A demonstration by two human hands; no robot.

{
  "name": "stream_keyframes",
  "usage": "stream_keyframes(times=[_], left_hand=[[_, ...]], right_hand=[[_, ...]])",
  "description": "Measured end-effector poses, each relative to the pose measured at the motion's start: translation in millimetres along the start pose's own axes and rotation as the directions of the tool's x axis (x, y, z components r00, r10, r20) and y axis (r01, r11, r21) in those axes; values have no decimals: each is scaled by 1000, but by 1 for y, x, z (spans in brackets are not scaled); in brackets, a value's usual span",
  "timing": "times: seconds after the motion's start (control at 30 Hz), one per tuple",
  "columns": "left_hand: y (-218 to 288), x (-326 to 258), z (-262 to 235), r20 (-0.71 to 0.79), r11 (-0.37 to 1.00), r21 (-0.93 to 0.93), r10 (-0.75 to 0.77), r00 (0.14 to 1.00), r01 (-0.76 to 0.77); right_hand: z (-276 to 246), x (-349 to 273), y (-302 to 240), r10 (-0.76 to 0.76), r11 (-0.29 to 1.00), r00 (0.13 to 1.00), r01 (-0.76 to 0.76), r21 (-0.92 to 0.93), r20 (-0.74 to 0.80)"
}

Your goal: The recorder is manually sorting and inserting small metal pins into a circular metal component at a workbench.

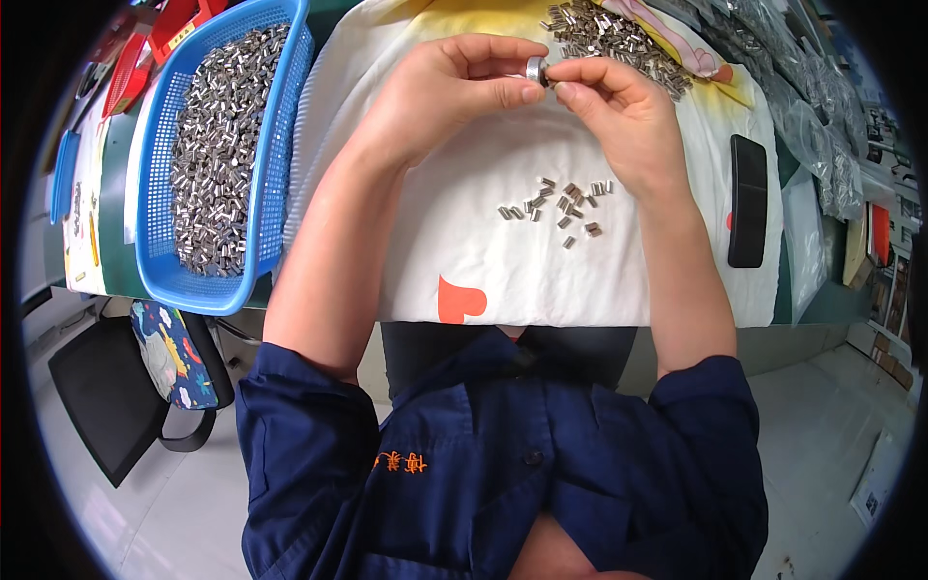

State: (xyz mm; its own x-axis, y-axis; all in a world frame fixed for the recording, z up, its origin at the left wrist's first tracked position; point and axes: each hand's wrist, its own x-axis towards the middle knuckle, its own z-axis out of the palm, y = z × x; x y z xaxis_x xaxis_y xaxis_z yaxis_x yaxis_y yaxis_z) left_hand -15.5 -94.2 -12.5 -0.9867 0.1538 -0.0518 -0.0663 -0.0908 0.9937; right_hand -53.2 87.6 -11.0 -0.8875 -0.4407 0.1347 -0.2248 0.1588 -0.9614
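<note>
Over the white cloth [425, 232], my left hand [440, 92] pinches a short, round, shiny metal piece [536, 69] between thumb and fingers. Right against it, my right hand [628, 106] is closed with thumb and forefinger together; a small dark bit shows at the fingertips, too small to name. Below the hands, several small metal cylinders [565, 202] lie loosely scattered on the cloth. Beyond my right hand, a larger heap of the same kind of cylinders [619, 43] rests on the cloth's yellow part.
A blue plastic basket [150, 246] full of small metal cylinders stands at the left. On the right of the cloth lies a flat black oblong object [747, 201]. Clear plastic bags [812, 106] pile up at the far right. Red bins [130, 72] are at the far left.
</note>
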Motion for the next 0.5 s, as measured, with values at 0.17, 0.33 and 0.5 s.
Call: stream_keyframes(times=[0.17,0.33,0.5], left_hand=[[0,1,2,41,1000,-12,-12,999,12],[-1,0,8,26,999,0,-42,999,42],[0,-5,16,-93,997,73,-33,995,40]], right_hand=[[-3,-2,-2,-9,998,1000,10,70,-16],[0,-7,-7,-147,981,987,138,-138,-58],[5,-10,-11,-379,808,924,304,-504,-51]])
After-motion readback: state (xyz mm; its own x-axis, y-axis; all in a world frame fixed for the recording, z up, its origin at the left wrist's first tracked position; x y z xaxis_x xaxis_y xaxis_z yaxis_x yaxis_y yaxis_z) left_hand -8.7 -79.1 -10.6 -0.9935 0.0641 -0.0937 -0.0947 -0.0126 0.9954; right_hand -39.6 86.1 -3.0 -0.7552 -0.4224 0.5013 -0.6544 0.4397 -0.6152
